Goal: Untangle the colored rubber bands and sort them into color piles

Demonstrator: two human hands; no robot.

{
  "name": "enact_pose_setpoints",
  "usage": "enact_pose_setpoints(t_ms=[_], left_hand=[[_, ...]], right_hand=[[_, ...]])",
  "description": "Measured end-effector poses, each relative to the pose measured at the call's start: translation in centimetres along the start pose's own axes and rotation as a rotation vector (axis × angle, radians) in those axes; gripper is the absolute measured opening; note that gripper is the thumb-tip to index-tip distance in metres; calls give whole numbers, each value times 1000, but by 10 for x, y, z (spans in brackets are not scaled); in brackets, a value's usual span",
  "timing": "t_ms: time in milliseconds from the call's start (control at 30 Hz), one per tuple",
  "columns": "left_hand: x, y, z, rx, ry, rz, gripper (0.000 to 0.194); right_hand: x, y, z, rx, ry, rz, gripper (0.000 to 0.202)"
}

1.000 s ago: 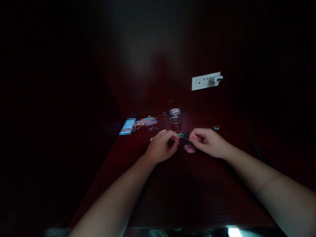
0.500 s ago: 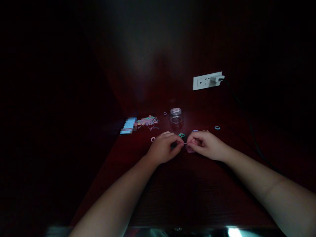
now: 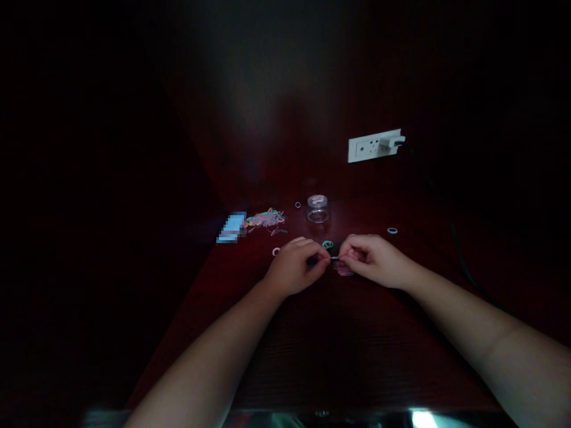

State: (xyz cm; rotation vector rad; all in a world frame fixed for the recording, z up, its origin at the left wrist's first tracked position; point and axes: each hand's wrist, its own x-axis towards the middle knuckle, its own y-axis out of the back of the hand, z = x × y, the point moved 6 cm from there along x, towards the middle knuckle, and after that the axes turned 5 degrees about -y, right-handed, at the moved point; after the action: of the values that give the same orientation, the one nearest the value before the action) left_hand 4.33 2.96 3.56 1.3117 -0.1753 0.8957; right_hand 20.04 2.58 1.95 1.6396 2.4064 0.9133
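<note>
My left hand (image 3: 298,265) and my right hand (image 3: 373,260) face each other over the table, each closed in a pinch. Between their fingertips a thin, pale elastic hair band (image 3: 334,258) is held, drawn into a short line. Just under my right fingers lies a bunch of pink hair bands (image 3: 344,270), partly covered by them. Green hair bands (image 3: 328,244) rest behind the gap between the hands. A pink hair band (image 3: 276,252) is beside my left knuckles, and a purplish one is mostly hidden behind my right hand.
A clear lidded jar (image 3: 317,210) stands toward the back. Left of it are a heap of mixed hair bands (image 3: 267,219) and a blurred-out phone-like screen (image 3: 232,227). One blue band (image 3: 392,230) lies right. A wall socket (image 3: 375,146) holds a plug with a dark cable.
My right fingertips have shifted slightly away from the left ones, and a little more of the band shows between them. My left hand stays nearly in place.
</note>
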Motion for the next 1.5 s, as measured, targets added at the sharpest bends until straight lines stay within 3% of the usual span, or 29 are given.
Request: enact_pose_setpoints(t_ms=[333, 500, 933, 1500], left_hand=[[0, 3, -1, 23, 4, 15, 7], [-1, 1, -3, 17, 1, 14, 5], [-2, -1, -4, 16, 16, -3, 6], [-1, -1, -3, 10, 15, -8, 8]], right_hand=[[-1, 4, 3, -79, -1, 30, 19], [-1, 10, 5, -246, 7, 23, 19], [1, 13, 19, -591, -27, -102, 14], [1, 13, 16, -551, -13, -105, 12]])
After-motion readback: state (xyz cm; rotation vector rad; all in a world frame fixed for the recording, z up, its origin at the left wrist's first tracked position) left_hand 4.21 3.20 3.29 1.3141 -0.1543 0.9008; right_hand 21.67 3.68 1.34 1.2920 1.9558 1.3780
